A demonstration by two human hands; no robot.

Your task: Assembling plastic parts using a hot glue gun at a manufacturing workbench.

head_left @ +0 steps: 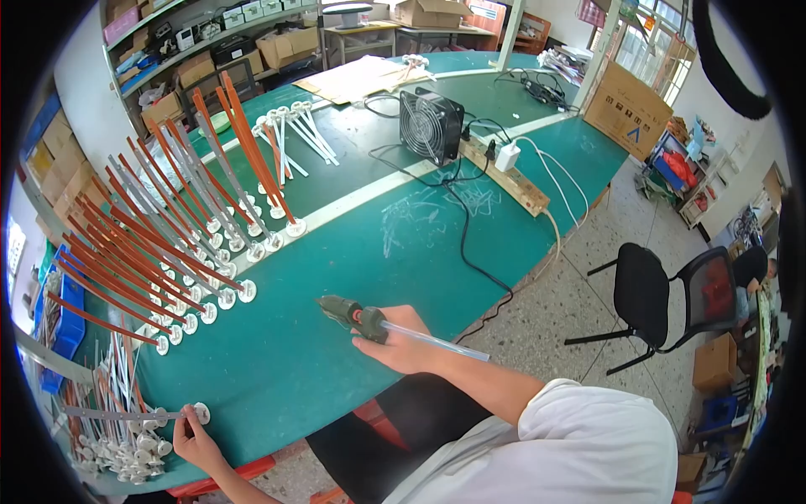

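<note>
My right hand is closed around a dark green glue gun. A clear glue stick juts from the gun's back end over my wrist, and its nozzle points left above the green table. Down at the lower left, my left hand pinches a grey strip close to its white round base. That strip lies nearly level, over a heap of white-based pieces. Beyond my left hand, several rows of brown strips and grey strips stand upright on white round bases.
A black fan stands near a wooden power strip with a white plug. A black cable runs across the table to its edge. White strips lie farther back. Blue bins flank the left side; a black chair stands right.
</note>
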